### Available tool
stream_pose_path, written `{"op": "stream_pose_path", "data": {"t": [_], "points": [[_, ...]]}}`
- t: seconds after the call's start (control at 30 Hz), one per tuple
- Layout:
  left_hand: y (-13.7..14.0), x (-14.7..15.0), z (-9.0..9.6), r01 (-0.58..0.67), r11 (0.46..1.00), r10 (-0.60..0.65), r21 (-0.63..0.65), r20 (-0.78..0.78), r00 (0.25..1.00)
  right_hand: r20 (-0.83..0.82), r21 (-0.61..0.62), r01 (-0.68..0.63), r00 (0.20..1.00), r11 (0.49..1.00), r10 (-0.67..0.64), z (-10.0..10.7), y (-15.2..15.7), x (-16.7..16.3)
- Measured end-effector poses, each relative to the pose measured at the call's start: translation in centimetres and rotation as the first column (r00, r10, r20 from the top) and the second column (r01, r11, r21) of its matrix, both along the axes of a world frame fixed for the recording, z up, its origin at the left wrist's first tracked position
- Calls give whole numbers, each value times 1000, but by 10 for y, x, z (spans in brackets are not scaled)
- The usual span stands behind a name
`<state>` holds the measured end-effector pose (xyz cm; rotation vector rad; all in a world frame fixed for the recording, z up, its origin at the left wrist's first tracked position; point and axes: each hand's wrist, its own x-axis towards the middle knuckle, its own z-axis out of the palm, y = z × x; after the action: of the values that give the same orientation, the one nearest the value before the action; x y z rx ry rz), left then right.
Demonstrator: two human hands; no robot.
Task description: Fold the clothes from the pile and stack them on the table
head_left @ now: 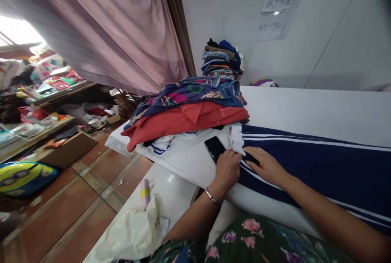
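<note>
Navy track pants [308, 161] with white side stripes lie stretched along the white table. Their gathered white waistband [236, 139] faces left. My left hand [228, 167], with a silver bracelet at the wrist, is closed on the lower end of this waistband. Just right of it, my right hand [269, 166] rests on the pants by the waist, thumb and fingers apart around dark fabric. A black smartphone [214, 148] lies on the table directly beyond my left hand.
Folded clothes, with a red garment [189, 118] low in the heap, sit on the white table [305, 104]. Behind them rises a taller clothes stack [221, 59]. A plastic bag [131, 230] lies on a lower white surface at front left. A pink curtain [131, 23] hangs left.
</note>
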<state>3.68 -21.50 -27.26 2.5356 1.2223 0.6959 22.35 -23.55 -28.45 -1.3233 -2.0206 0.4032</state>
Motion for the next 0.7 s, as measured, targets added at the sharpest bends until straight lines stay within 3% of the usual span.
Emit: {"op": "stream_pose_path", "data": {"t": [0.13, 0.27, 0.4, 0.57, 0.7], "points": [[6, -11, 1, -106, 994, 102, 8, 204, 974, -252, -124, 102, 959, 987, -131, -2, 5, 4], [26, -12, 13, -174, 984, 176, -30, 271, 946, -503, -272, 368, 733, 889, -457, 8, 6, 18], [52, 3, 28, -267, 955, 285, -132, 153, 946, -640, -249, 506, 554, 826, -532, 15, 3, 30], [73, 29, 31, -321, 908, 296, -268, -132, 946, -724, -105, 583, 510, 806, -464, 25, 3, 33], [77, 38, 28, -335, 902, 312, -271, -126, 942, -682, -1, 625, 571, 781, -457, 39, 3, 27]]}}
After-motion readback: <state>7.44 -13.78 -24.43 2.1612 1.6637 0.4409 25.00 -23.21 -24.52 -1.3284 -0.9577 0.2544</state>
